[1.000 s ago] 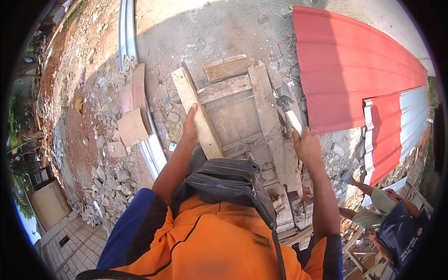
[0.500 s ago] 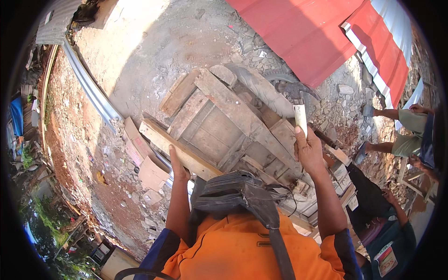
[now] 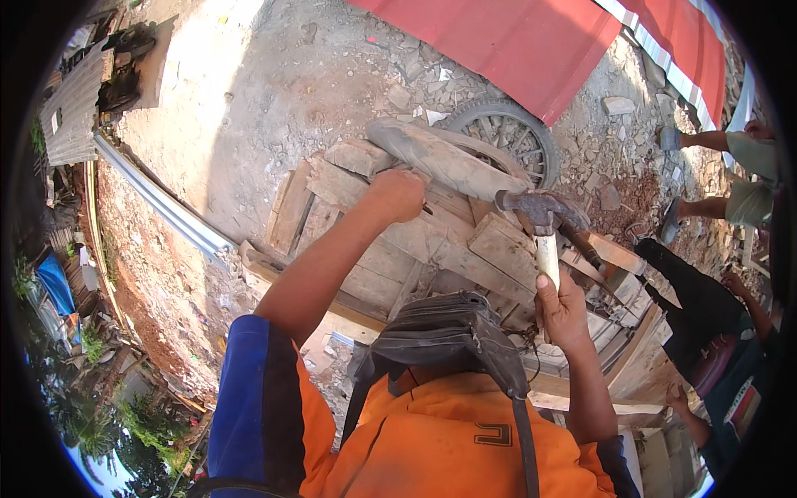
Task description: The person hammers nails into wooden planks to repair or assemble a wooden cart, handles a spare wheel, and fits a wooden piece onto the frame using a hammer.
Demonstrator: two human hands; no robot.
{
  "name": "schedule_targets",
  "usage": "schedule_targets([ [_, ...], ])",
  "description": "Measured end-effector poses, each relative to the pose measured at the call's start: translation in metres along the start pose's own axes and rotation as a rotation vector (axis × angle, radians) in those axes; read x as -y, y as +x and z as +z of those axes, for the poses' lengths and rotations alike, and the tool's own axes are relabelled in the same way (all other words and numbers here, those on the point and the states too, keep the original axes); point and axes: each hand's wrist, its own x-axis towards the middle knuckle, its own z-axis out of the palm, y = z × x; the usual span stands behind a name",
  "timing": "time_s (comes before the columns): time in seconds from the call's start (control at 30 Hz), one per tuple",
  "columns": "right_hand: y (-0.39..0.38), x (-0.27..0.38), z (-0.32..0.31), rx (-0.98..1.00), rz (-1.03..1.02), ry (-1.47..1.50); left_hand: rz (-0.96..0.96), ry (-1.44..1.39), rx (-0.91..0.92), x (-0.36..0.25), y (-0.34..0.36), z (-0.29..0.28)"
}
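White handle (image 3: 548,264), wrapped by our right hand (image 3: 566,314) low enough to leave the head of the hammer (image 3: 541,209) clear, up over the planks (image 3: 477,264)! Our left hand (image 3: 397,196) is clenched above them (whatever's inside, we can't tell), perhaps for steadying. Farther out, we've a spoked wheel (image 3: 525,148), then red sheeting (image 3: 506,41).

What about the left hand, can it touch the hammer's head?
Probably yes: the right hand grips the pale handle, and nothing seems to stand between the left hand and the hammer's head.
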Motion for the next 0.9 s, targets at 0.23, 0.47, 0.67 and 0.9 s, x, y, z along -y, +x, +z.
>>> schedule_targets([
  [0.23, 0.13, 0.076, 0.04, -0.208, -0.022, -0.284, -0.048, 0.122, 0.296, 0.02, 0.038, 0.005],
  [0.47, 0.333, 0.071, 0.046, 0.13, -0.03, -0.815, -0.054, 0.028, 0.313, 0.014, 0.045, 0.002],
  [0.67, 0.39, 0.016, 0.061, 0.407, -0.033, -1.059, -0.093, 0.033, 0.367, 0.021, 0.051, 0.012],
  [0.9, 0.467, -0.09, 0.086, 0.544, -0.077, -1.034, -0.056, -0.027, 0.392, 0.021, 0.058, 0.019],
])
